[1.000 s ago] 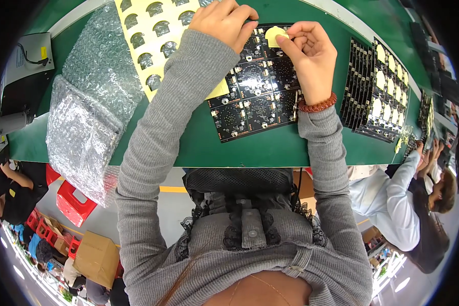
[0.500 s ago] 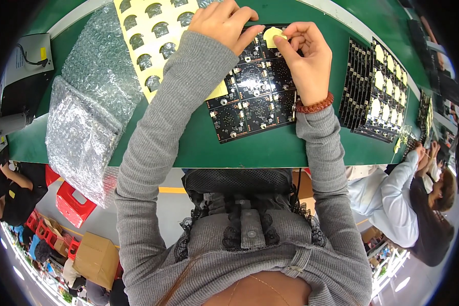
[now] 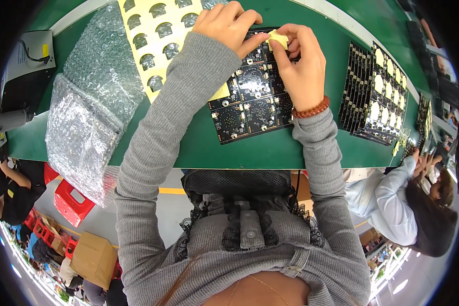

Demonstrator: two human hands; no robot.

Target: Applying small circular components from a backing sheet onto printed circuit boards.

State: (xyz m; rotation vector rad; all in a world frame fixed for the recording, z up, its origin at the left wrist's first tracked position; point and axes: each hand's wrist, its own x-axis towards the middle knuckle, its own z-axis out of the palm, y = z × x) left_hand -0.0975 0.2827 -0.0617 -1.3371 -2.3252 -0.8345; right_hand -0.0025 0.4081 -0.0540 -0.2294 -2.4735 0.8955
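A black circuit board panel [image 3: 247, 112], divided into several units, lies on the green table in front of me. Between the thumb and fingers of my right hand [image 3: 303, 64] is a yellow adhesive piece [image 3: 277, 39], held over the panel's far part. My left hand [image 3: 227, 26] lies at the panel's far left. Its thumb is stretched out to the yellow piece's left edge, apart from the bent index finger; nothing shows between them. Under my left forearm is a yellow sheet [image 3: 150, 35] with rows of cut-out shapes.
Bubble wrap [image 3: 104, 56] and a folded clear bubble bag [image 3: 84, 137] lie on the left. To the right stand overlapping circuit board panels [image 3: 375, 97], some with pale yellow pieces on them. A dark machine [image 3: 25, 71] stands far left. A co-worker in a light sleeve [image 3: 392, 204] sits at right.
My right hand has shifted slightly left with the yellow piece, which is now tilted. My left thumb has come up to the piece's edge.
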